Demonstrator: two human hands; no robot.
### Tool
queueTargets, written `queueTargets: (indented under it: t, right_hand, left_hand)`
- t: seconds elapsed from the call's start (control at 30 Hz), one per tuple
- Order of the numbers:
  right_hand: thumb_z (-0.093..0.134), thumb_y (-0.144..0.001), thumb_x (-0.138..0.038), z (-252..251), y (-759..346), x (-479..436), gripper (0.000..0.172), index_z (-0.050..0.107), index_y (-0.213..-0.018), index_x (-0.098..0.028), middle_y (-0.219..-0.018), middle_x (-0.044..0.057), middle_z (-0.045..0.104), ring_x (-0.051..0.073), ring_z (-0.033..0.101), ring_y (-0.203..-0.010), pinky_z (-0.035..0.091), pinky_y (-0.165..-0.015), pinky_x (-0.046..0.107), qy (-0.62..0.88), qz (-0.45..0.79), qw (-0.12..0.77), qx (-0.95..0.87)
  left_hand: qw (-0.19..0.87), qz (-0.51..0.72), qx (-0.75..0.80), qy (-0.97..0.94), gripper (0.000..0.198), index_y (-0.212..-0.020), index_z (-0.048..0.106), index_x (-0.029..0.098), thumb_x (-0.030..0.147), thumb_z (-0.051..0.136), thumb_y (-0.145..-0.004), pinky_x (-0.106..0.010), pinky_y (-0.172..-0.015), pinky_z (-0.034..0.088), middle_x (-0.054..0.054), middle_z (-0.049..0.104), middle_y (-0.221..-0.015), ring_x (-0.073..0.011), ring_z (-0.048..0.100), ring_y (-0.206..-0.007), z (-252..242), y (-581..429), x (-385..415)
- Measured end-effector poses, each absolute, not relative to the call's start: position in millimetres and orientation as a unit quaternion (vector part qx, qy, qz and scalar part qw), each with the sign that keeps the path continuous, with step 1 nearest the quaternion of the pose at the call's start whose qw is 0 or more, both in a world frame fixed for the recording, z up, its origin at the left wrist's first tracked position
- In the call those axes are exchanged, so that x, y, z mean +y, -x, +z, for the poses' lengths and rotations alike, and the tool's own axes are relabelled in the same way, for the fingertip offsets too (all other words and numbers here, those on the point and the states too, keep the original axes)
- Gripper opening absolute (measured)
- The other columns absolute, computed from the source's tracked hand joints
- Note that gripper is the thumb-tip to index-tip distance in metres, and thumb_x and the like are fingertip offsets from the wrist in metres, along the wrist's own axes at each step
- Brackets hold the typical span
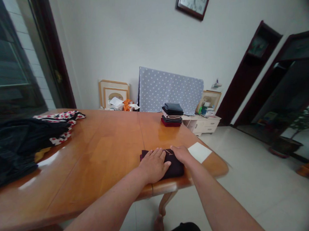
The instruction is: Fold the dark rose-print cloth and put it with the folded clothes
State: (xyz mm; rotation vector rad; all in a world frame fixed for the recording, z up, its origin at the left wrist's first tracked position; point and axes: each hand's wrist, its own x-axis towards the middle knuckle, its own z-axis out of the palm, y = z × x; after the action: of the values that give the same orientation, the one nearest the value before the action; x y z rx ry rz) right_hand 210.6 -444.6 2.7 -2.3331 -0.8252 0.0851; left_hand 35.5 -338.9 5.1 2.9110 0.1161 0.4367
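Observation:
A dark folded garment (175,169) lies in a compact bundle near the front edge of the wooden table (114,142). A strip of dark red shows at its left end, and a small light mark is on top. My left hand (154,165) rests flat on the bundle, fingers stretched out and thumb apart. At the garment's right far corner, my right hand (182,154) is curled over the edge; its fingertips are mostly hidden. Just beyond that hand, a white sheet (199,152) lies on the tabletop.
Farther back on the table stands a stack of folded clothes (172,115). Loose dark clothes (17,148) are heaped at the left, with a patterned cloth (63,117) beside them. A polka-dot cover (168,88) and a white cabinet (206,125) are behind the table.

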Motion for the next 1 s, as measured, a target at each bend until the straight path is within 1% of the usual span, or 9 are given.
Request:
queueTargets:
  t: [0.13,0.27,0.33,0.4,0.5,0.63,0.77,0.9,1.0]
  right_hand:
    - [0.039,-0.095,-0.047,11,-213,-458,0.048,0.070,-0.074,-0.017,-0.070,0.009,0.071,0.021,0.063,-0.069,0.042,-0.064,0.028,0.900,-0.011,0.323,-0.293]
    - [0.029,-0.099,-0.051,32,-186,-460,0.053,0.069,-0.084,-0.019,-0.082,0.008,0.072,0.020,0.064,-0.078,0.043,-0.070,0.028,0.873,-0.088,0.337,-0.341]
    - [0.026,-0.101,-0.052,38,-165,-455,0.054,0.069,-0.093,-0.020,-0.091,0.008,0.073,0.021,0.065,-0.086,0.045,-0.077,0.029,0.838,-0.102,0.348,-0.408]
    - [0.025,-0.102,-0.052,38,-148,-449,0.054,0.068,-0.109,-0.020,-0.110,0.010,0.073,0.022,0.065,-0.102,0.046,-0.088,0.031,0.812,-0.064,0.349,-0.464]
    - [0.024,-0.101,-0.056,26,-135,-441,0.062,0.062,-0.129,-0.016,-0.137,0.013,0.060,0.024,0.053,-0.130,0.038,-0.109,0.038,0.810,0.007,0.311,-0.496]
    - [0.020,-0.099,-0.063,10,-138,-439,0.072,0.055,-0.139,-0.015,-0.147,0.012,0.050,0.023,0.040,-0.141,0.028,-0.119,0.041,0.824,0.038,0.283,-0.489]
    - [0.018,-0.098,-0.066,8,-139,-444,0.074,0.052,-0.143,-0.017,-0.150,0.010,0.048,0.022,0.037,-0.143,0.026,-0.120,0.040,0.825,0.044,0.289,-0.483]
    - [0.021,-0.099,-0.065,6,-137,-447,0.072,0.045,-0.148,-0.018,-0.151,0.010,0.046,0.026,0.041,-0.141,0.030,-0.118,0.045,0.831,0.029,0.281,-0.479]
    - [0.024,-0.099,-0.063,1,-138,-447,0.068,0.042,-0.150,-0.020,-0.152,0.009,0.045,0.027,0.038,-0.142,0.028,-0.118,0.048,0.829,0.010,0.255,-0.497]
  left_hand:
    - [0.091,0.141,0.044,-0.985,0.064,-0.143,0.046,0.011,0.054,0.027,-0.100,-0.048,-0.115,0.028,-0.018,0.045,-0.152,-0.0306,0.037,-0.143,5,-37,-339]
    - [0.086,0.144,0.048,-0.985,0.065,-0.143,0.048,0.010,0.054,0.026,-0.100,-0.048,-0.115,0.028,-0.019,0.046,-0.151,-0.0311,0.038,-0.142,4,-39,-340]
    - [0.084,0.152,0.051,-0.984,0.065,-0.144,0.046,0.010,0.054,0.026,-0.100,-0.049,-0.115,0.028,-0.019,0.046,-0.150,-0.0311,0.038,-0.142,4,-39,-340]
    - [0.079,0.153,0.043,-0.984,0.061,-0.146,0.044,0.012,0.049,0.027,-0.101,-0.050,-0.115,0.027,-0.018,0.045,-0.152,-0.0306,0.037,-0.142,3,-38,-339]
    - [0.063,0.136,0.012,-0.989,0.057,-0.150,0.038,0.014,0.038,0.035,-0.099,-0.051,-0.116,0.025,-0.015,0.040,-0.155,-0.0306,0.035,-0.143,2,-37,-339]
    - [0.079,0.125,0.006,-0.989,0.059,-0.153,0.034,0.016,0.033,0.038,-0.097,-0.053,-0.117,0.023,-0.014,0.035,-0.158,-0.0316,0.033,-0.144,3,-35,-341]
    - [0.174,0.143,0.007,-0.974,0.059,-0.150,0.040,0.018,0.032,0.045,-0.093,-0.055,-0.116,0.025,-0.013,0.040,-0.156,-0.0327,0.036,-0.142,9,-34,-338]
    - [0.387,0.168,-0.055,-0.905,0.039,-0.126,0.064,0.024,0.029,0.051,-0.090,-0.038,-0.106,0.042,-0.006,0.066,-0.131,-0.0241,0.059,-0.121,15,-31,-312]
    - [0.526,0.237,0.050,-0.815,0.028,-0.108,0.070,0.020,0.026,0.049,-0.090,-0.030,-0.091,0.049,-0.004,0.073,-0.106,-0.0183,0.066,-0.100,11,-24,-280]
